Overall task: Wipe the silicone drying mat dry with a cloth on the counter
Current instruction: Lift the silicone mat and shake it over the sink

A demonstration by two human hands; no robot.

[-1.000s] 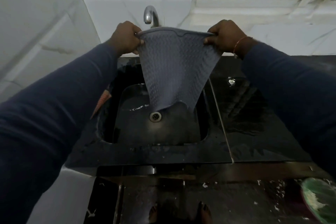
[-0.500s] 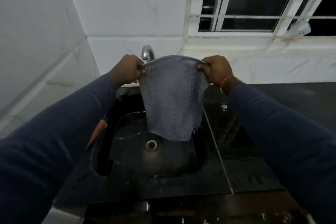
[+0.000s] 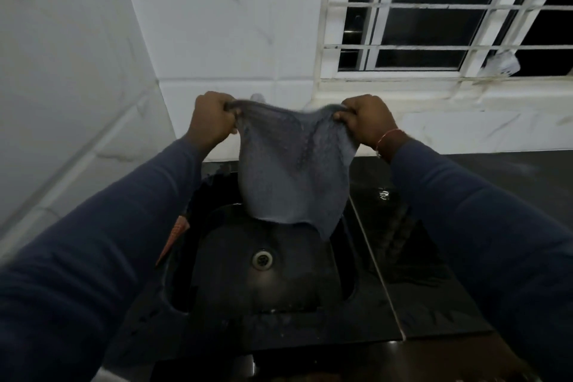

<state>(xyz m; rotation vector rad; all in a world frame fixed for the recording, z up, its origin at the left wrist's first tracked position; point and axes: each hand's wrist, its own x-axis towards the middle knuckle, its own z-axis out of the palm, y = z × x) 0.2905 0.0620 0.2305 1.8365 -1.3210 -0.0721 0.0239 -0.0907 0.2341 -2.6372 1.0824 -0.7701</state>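
My left hand (image 3: pixel 210 121) and right hand (image 3: pixel 366 122) each grip 1 top corner of the silicone drying mat (image 3: pixel 291 170), which hangs over the sink (image 3: pixel 310 285); no cloth visible, so all wiping remains, I judge

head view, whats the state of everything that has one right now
silicone drying mat: held up by its top corners, hanging limp over the sink
left hand: grips the mat's top left corner
right hand: grips the top right corner
sink: drain uncovered
counter: wet beside the sink
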